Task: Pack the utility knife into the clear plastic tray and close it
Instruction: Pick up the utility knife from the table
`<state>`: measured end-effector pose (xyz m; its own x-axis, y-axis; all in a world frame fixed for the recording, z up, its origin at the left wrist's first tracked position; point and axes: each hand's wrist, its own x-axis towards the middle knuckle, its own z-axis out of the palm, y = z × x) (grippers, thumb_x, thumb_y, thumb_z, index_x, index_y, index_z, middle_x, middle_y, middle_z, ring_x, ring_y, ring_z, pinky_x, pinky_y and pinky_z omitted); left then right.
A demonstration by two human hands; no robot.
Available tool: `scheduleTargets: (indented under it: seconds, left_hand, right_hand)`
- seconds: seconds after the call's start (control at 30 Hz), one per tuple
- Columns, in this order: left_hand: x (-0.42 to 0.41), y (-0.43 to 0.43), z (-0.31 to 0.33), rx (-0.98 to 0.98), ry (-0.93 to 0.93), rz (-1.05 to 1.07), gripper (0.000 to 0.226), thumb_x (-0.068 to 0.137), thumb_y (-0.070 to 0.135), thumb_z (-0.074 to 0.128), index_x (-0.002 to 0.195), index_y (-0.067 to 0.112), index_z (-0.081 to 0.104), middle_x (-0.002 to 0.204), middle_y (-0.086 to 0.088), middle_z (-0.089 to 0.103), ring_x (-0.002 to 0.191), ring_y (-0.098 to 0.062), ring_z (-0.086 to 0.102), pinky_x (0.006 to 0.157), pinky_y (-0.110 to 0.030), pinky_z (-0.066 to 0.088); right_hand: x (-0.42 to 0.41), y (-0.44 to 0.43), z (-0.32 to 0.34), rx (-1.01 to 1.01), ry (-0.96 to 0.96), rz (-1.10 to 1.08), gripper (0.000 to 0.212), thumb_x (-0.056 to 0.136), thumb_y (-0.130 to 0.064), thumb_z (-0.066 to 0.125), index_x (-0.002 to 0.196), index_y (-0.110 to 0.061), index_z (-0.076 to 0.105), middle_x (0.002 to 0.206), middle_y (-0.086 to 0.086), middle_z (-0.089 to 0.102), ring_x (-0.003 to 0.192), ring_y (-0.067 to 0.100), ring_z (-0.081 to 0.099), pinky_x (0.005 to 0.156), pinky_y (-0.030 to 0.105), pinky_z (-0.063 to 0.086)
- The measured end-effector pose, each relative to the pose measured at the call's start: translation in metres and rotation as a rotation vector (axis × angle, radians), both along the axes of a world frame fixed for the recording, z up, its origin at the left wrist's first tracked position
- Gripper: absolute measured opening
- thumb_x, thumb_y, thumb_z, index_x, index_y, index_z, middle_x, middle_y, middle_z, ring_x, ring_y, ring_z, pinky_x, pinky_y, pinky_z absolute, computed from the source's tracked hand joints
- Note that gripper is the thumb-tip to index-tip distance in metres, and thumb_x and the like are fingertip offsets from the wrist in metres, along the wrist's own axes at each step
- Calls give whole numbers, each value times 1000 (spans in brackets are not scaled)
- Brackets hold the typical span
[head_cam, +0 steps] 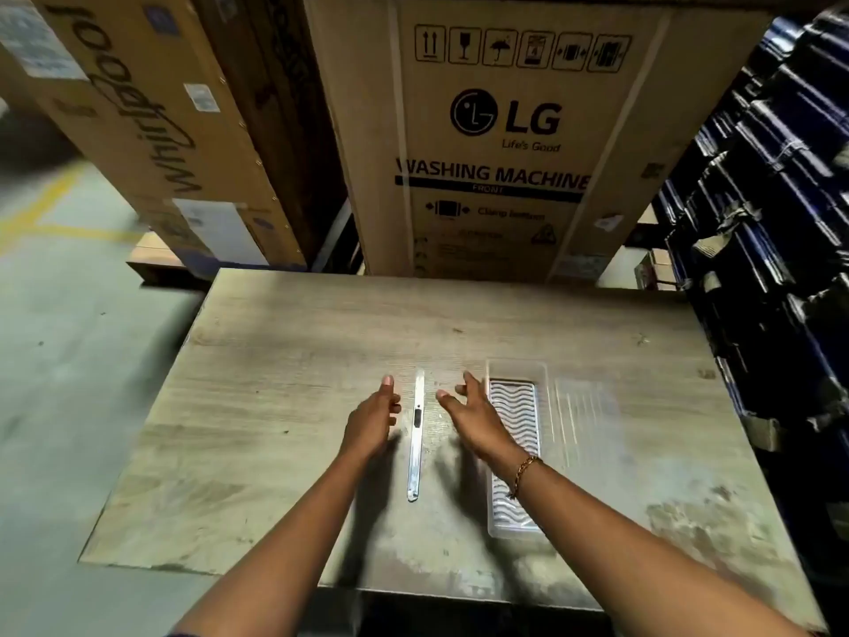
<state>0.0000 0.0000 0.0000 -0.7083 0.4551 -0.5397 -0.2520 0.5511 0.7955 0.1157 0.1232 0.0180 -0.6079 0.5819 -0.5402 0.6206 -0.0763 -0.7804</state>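
A slim silver utility knife (416, 436) with a black slider lies lengthwise on the wooden table (285, 406), between my two hands. My left hand (371, 418) hovers just left of it, fingers apart, holding nothing. My right hand (473, 413) hovers just right of the knife, fingers spread and empty, with a gold bracelet on the wrist. The clear plastic tray (517, 397) with a wavy ribbed bottom lies open to the right, partly under my right forearm. Its flat clear lid (585, 418) rests on the table beside it.
A large LG washing machine carton (496, 131) stands behind the table's far edge. A Whirlpool carton (138, 108) leans at the back left. Stacked dark blue crates (781, 200) line the right side. Concrete floor with yellow lines (41, 209) lies to the left.
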Motion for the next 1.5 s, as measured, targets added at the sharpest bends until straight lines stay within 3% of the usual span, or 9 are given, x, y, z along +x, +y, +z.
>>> scheduleTargets:
  seconds: [0.13, 0.27, 0.37, 0.47, 0.7, 0.83, 1.07, 1.23, 1.5]
  left_hand:
    - [5, -9, -23, 13, -246, 137, 48, 104, 46, 46, 102, 4, 67, 91, -11, 67, 79, -27, 62, 69, -32, 47]
    - [12, -17, -44, -34, -299, 132, 37, 103, 34, 53, 78, 10, 63, 72, -7, 62, 67, -25, 55, 69, -33, 45]
    - [17, -21, -62, -90, -287, 76, 33, 98, 33, 56, 70, 16, 62, 70, -5, 61, 74, -26, 54, 69, -32, 41]
    - [22, -21, -72, -150, -233, 25, 36, 91, 39, 54, 63, 18, 57, 61, -2, 59, 64, -23, 50, 72, -37, 36]
    - [28, -12, -75, -143, -251, 28, 37, 97, 35, 52, 65, 17, 60, 59, 0, 61, 55, -20, 49, 67, -38, 38]
    - [30, -10, -78, -156, -237, 20, 32, 79, 35, 53, 70, 9, 70, 57, -2, 60, 57, -23, 48, 64, -38, 41]
    - [34, -8, -82, -179, -223, 91, 13, 82, 8, 66, 73, 12, 75, 72, -9, 73, 55, -21, 57, 61, -32, 46]
    - [37, -6, -86, -218, -168, 97, 11, 79, 8, 75, 83, 17, 70, 88, -6, 76, 81, -23, 70, 81, -38, 56]
    - [35, -4, -89, -263, -77, 3, 15, 81, 9, 76, 74, 22, 71, 84, -5, 76, 81, -27, 72, 79, -37, 58]
  right_hand:
    - [0, -26, -25, -280, -75, -71, 68, 98, -25, 60, 156, -15, 27, 139, 12, 54, 131, 39, 56, 108, 53, 46]
    - [2, -35, -53, -320, -152, -53, 46, 94, -23, 60, 138, -14, 49, 96, 5, 60, 84, 24, 60, 72, 36, 46]
    - [1, -36, -77, -281, -197, -54, 7, 89, -22, 64, 91, -20, 57, 84, 1, 55, 80, 20, 56, 76, 36, 46]
    - [-1, -34, -93, -249, -190, -63, 14, 82, -26, 62, 71, -23, 53, 83, 0, 58, 93, 28, 63, 89, 45, 50]
    - [-1, -34, -113, -338, -174, -46, 33, 72, -33, 53, 85, -6, 66, 103, 25, 74, 80, 31, 64, 65, 35, 42]
    - [0, -37, -98, -374, -155, -83, 35, 90, -22, 49, 104, 5, 66, 93, 20, 79, 76, 30, 61, 49, 26, 40]
    - [2, -34, -100, -412, -140, -133, 29, 97, -16, 48, 111, -1, 69, 96, 8, 66, 86, 24, 61, 53, 27, 47]
    - [3, -34, -100, -437, -127, -154, 28, 97, -18, 49, 113, -8, 70, 99, 4, 67, 92, 20, 63, 55, 27, 50]
    - [5, -34, -99, -484, -89, -157, 17, 93, -16, 54, 101, -15, 69, 93, 0, 67, 91, 16, 61, 58, 28, 49]
